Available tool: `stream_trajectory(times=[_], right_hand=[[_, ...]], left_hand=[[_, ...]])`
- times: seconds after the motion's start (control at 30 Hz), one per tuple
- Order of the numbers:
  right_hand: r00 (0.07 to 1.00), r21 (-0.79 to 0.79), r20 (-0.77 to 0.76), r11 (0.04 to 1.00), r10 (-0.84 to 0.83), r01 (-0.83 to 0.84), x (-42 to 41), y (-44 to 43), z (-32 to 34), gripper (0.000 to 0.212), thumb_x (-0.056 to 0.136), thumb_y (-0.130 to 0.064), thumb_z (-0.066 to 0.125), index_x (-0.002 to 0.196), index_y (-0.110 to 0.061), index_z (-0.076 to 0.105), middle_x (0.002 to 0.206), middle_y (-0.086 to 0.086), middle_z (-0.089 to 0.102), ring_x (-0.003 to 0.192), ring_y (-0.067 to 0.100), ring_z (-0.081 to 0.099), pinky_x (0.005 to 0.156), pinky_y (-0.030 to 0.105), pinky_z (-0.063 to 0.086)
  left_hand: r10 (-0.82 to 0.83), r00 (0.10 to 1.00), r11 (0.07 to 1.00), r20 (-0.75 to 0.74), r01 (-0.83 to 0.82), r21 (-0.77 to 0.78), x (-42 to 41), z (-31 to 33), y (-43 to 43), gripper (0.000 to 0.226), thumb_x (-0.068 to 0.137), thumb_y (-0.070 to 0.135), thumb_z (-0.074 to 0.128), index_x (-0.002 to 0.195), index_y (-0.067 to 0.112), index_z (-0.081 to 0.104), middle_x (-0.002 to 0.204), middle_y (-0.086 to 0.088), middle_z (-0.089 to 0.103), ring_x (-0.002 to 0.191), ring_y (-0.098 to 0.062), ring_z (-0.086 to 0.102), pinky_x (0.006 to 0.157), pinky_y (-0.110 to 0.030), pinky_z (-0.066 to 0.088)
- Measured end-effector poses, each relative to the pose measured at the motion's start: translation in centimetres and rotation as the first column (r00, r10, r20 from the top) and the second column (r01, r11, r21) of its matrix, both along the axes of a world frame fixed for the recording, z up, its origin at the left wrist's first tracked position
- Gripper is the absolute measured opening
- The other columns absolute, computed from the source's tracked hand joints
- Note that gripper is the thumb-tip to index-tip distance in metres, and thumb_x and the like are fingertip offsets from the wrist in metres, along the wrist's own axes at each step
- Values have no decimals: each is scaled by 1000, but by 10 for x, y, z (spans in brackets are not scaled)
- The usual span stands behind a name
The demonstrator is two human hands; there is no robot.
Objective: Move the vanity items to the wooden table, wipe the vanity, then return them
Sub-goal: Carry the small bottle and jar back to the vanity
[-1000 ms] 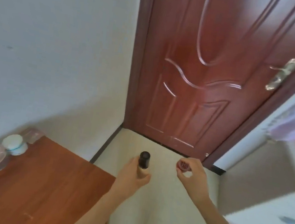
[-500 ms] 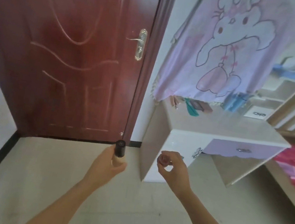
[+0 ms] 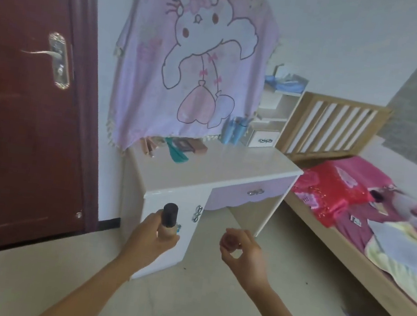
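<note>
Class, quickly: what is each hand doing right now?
Left hand: grips a black-capped bottle.
Right hand: pinches a small reddish item.

Counted from where I stand in the bedroom:
Two hands, the left hand (image 3: 153, 238) and the right hand (image 3: 244, 255); one black-capped bottle (image 3: 169, 214); one small reddish thing (image 3: 228, 241), too blurred to name; one white table (image 3: 240, 167) showing three bow-shaped handles (image 3: 255, 191); two blue tubes (image 3: 240, 132); one teal item (image 3: 176, 153); one red door (image 3: 18, 131) with one lever (image 3: 55, 60); one cartoon cloth (image 3: 196, 62); one bed (image 3: 343, 103).
</note>
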State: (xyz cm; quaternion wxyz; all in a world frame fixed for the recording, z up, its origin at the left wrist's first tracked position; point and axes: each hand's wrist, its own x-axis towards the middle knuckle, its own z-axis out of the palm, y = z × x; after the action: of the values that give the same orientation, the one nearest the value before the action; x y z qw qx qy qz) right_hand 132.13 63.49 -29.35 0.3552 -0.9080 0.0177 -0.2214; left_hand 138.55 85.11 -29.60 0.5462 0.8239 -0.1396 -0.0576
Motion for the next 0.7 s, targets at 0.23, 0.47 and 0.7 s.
stream_trajectory(times=[0.23,0.47,0.7], right_hand=[[999,-94,2,994,-50,50,80,-62,26,29,71,-3,70,99,-8,64,89,-6,52,72,-9,48,70,10,41],[986,-40,-12,985,-169,168,152,-114,18,29,69,5,71,95,-7,66,79,-6,53,75,-7,54,69,2,39],[974,4,-122,981,-192,194,187,-148,-28,33,68,2,72,98,-11,67,82,-5,55,82,-11,53,70,2,39]], left_hand=[[-6,1000,997,21,8,-82,85,30,-70,17,64,31,51,70,19,39,61,7,50,63,-20,44,62,-30,41],[-7,1000,998,3,7,-61,174,15,-127,20,64,25,46,76,11,41,73,-6,49,66,-22,47,63,-27,38],[-40,996,998,-77,44,44,223,-19,-155,31,65,29,48,84,5,47,78,-7,53,66,-19,50,65,-27,41]])
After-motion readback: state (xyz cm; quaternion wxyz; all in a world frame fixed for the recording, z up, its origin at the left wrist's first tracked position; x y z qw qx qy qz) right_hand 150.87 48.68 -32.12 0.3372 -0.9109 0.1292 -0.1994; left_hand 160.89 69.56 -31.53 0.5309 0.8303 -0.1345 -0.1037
